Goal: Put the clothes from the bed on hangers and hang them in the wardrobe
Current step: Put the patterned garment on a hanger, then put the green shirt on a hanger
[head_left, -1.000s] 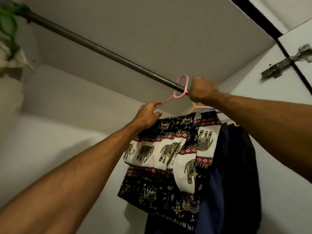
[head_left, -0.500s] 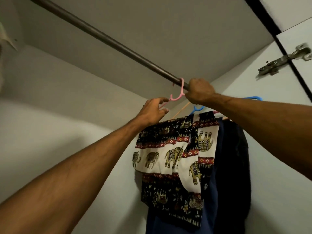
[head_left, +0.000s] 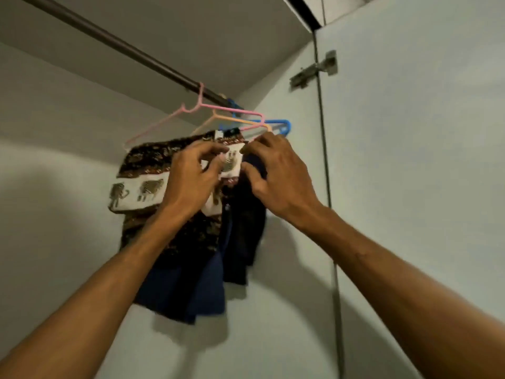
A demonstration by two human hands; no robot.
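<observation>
**Print cloth hangs from the rod**

The pink hanger hooks over the rod. Its long axis runs from low left to high right, and the print cloth hangs down from it against the dark clothes. My left hand pinches the cloth near its top right. My right hand curls at that same edge, but blur keeps me from telling whether it grips. My hands hide the cloth's middle.
</observation>
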